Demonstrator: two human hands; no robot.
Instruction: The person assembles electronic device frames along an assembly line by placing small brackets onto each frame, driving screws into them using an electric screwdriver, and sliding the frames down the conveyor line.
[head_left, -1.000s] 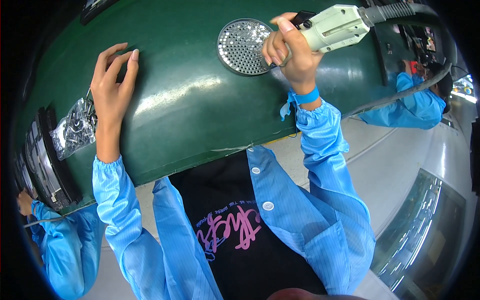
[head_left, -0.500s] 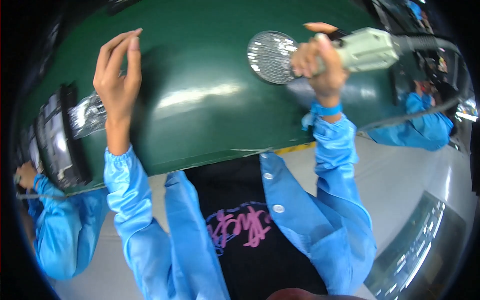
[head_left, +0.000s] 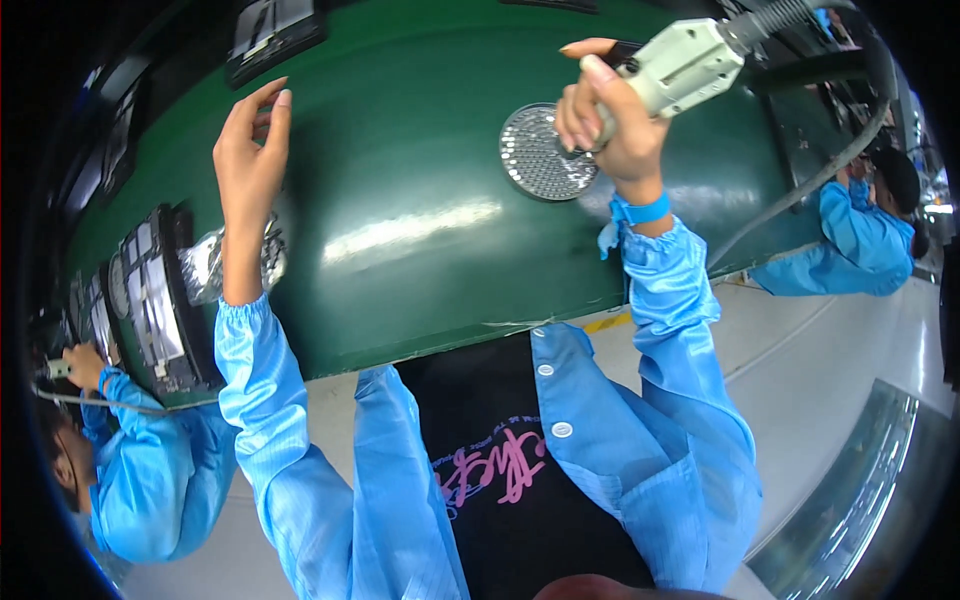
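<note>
My right hand (head_left: pixel 618 125) is closed round the handle of a pale green hand-held tool (head_left: pixel 685 70) with a ribbed cable sleeve at its far end. Right beside these fingers is a round, shiny disc (head_left: pixel 548 155) with a fine grid of cells; whether it is joined to the tool I cannot tell. My left hand (head_left: pixel 252 145) hovers over the green table (head_left: pixel 400 270), its fingers lightly bent and nothing seen in them. Below it, partly behind my wrist, lies a crinkled clear plastic bag (head_left: pixel 205 265).
Black trays with pale flat panels (head_left: pixel 155 295) stand along the left side, and another black tray (head_left: pixel 275 35) sits at the back. The tool's grey cable (head_left: pixel 835 165) loops down on the right. Co-workers in blue sleeves sit at left (head_left: pixel 165 475) and right (head_left: pixel 865 240).
The view has shifted, bringing the back tray into sight. My right hand has tilted the tool so its cable end points further up. My left hand's fingers are a little more bent.
</note>
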